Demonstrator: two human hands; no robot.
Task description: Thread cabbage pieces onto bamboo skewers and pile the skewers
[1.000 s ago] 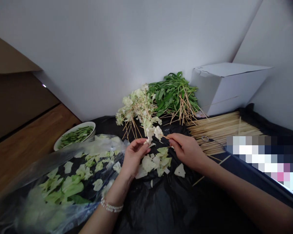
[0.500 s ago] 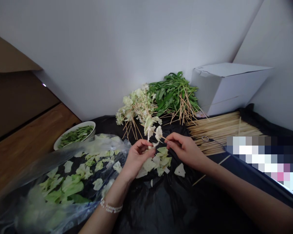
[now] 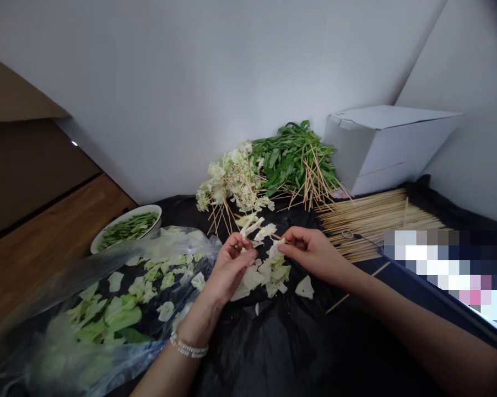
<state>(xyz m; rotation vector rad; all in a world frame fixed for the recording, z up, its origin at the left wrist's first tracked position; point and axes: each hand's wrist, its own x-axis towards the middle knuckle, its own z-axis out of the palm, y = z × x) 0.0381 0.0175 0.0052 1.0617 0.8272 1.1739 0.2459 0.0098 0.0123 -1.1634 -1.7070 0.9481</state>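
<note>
My left hand (image 3: 234, 267) is closed in a pinch at a pale strip of cabbage leaf (image 3: 252, 226); its fingertips partly hide the contact. My right hand (image 3: 310, 252) is closed around a thin wooden skewer (image 3: 279, 237), most of which is covered by the fingers. Along the skewer's line, between the hands, sits another cabbage piece (image 3: 267, 231), and a white bit of leaf (image 3: 276, 248) touches the right fingertips. Below the hands, loose cabbage pieces (image 3: 254, 278) lie on black plastic sheeting (image 3: 265, 342).
Skewered cabbage (image 3: 227, 176) and skewered green leaves (image 3: 290, 157) are piled at the wall. Bare skewers (image 3: 368, 212) lie at right beside a white box (image 3: 393, 149) and a pixelated device (image 3: 450, 281). At left are a clear bag (image 3: 37, 309) of cabbage and a bowl (image 3: 160, 220) of cut greens.
The cabbage pieces between my hands have tilted and dropped lower. My left hand has shifted slightly left, and a white leaf bit now shows at my right fingertips.
</note>
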